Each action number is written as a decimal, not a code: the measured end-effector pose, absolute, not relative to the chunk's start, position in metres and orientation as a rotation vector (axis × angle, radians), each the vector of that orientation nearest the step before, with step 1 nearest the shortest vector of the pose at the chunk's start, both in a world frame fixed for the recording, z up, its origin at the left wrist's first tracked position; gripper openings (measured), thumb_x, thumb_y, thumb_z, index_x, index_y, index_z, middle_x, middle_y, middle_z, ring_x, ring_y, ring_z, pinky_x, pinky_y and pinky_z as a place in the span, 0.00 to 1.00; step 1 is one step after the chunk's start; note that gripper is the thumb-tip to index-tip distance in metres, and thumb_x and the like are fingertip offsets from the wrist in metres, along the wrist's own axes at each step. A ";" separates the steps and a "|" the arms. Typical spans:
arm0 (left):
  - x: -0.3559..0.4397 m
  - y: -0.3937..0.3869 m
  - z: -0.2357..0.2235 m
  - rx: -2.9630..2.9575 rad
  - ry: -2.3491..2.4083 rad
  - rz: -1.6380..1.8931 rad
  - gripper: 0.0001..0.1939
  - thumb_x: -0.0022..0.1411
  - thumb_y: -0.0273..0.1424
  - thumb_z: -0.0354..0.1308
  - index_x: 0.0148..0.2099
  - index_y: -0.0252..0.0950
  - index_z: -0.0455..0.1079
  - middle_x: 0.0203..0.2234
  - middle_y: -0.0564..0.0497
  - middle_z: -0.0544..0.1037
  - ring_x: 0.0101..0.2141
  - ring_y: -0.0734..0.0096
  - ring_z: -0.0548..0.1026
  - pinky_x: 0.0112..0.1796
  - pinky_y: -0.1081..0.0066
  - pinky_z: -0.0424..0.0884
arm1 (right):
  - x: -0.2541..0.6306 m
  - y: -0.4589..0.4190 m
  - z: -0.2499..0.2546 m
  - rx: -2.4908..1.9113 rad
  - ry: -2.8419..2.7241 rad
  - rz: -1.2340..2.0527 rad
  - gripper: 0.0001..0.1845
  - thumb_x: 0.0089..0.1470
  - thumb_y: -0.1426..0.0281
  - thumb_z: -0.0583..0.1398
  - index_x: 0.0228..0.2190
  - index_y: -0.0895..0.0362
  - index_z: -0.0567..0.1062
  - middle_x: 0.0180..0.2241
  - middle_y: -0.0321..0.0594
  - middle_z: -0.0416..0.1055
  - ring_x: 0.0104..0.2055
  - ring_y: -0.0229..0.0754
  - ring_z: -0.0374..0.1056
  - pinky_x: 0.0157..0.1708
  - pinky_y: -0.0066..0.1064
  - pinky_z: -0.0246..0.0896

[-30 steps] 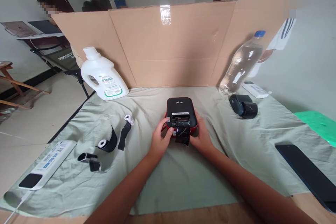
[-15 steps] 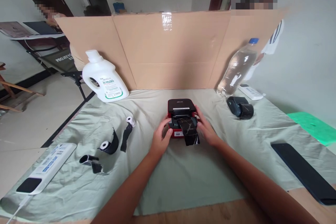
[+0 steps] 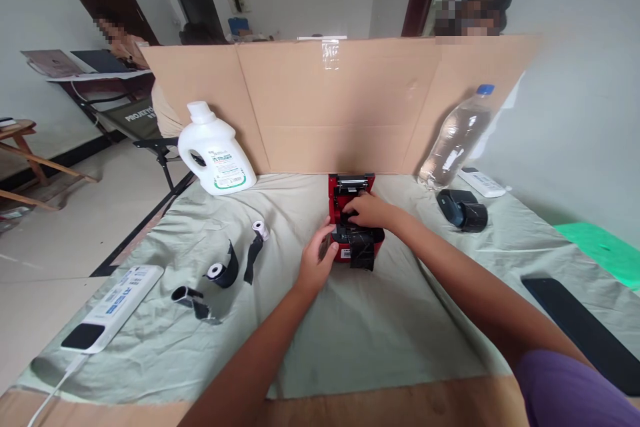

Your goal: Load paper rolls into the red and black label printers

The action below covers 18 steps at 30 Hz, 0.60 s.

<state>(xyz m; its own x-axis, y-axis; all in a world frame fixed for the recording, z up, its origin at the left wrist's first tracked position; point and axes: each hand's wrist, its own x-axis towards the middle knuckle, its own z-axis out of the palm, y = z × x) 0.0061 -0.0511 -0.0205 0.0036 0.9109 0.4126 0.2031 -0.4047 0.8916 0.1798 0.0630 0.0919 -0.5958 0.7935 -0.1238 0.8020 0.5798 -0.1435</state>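
In the middle of the cloth sits a small red and black printer (image 3: 345,253) with its lid (image 3: 352,184) raised. A strip of black paper (image 3: 362,252) hangs out over its front. My left hand (image 3: 317,257) grips the printer's left side, thumb at the front corner and fingers along the flank. Over the opened compartment, my right hand (image 3: 370,209) reaches in from the right with its fingers curled down. Those fingertips are partly hidden inside, and what they touch there is not clear.
Several black-and-white paper rolls (image 3: 216,271) lie to the left, beside a white power strip-like device (image 3: 113,307). A white jug (image 3: 217,153) and a water bottle (image 3: 457,140) lean on the cardboard screen (image 3: 330,107). At right are a dark device (image 3: 457,207) and a phone (image 3: 575,327).
The printer's lid has swung up and back. My right hand has moved from the printer's right side to above its open compartment, while my left hand stays on the left side.
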 end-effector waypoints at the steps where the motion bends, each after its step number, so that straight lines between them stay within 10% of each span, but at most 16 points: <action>1: 0.006 -0.051 -0.020 1.658 1.154 1.447 0.19 0.70 0.38 0.52 0.60 0.40 0.67 0.66 0.44 0.64 0.64 0.58 0.64 0.62 0.56 0.64 | 0.171 0.065 0.094 1.376 2.643 -0.281 0.11 0.54 0.70 0.61 0.39 0.51 0.82 0.43 0.44 0.79 0.56 0.59 0.65 0.57 0.50 0.54; 7: 0.006 -0.052 -0.019 1.628 1.123 1.457 0.19 0.70 0.36 0.52 0.60 0.40 0.68 0.66 0.44 0.64 0.64 0.57 0.65 0.62 0.55 0.63 | 0.162 0.065 0.102 1.471 2.466 -0.338 0.11 0.50 0.70 0.63 0.38 0.55 0.79 0.46 0.49 0.77 0.56 0.62 0.65 0.57 0.51 0.55; 14: 0.007 -0.052 -0.016 1.586 1.068 1.520 0.23 0.74 0.41 0.42 0.61 0.39 0.68 0.64 0.45 0.68 0.64 0.59 0.65 0.65 0.55 0.59 | 0.190 0.018 0.161 1.469 2.892 -1.526 0.22 0.58 0.55 0.60 0.49 0.55 0.75 0.39 0.41 0.76 0.38 0.45 0.71 0.37 0.35 0.65; 18: 0.006 -0.051 -0.017 1.583 1.015 1.546 0.27 0.75 0.43 0.37 0.61 0.38 0.69 0.62 0.44 0.70 0.62 0.58 0.67 0.64 0.54 0.60 | 0.136 0.013 0.188 1.593 2.975 -1.641 0.24 0.57 0.55 0.61 0.51 0.54 0.72 0.30 0.37 0.72 0.27 0.39 0.65 0.28 0.31 0.60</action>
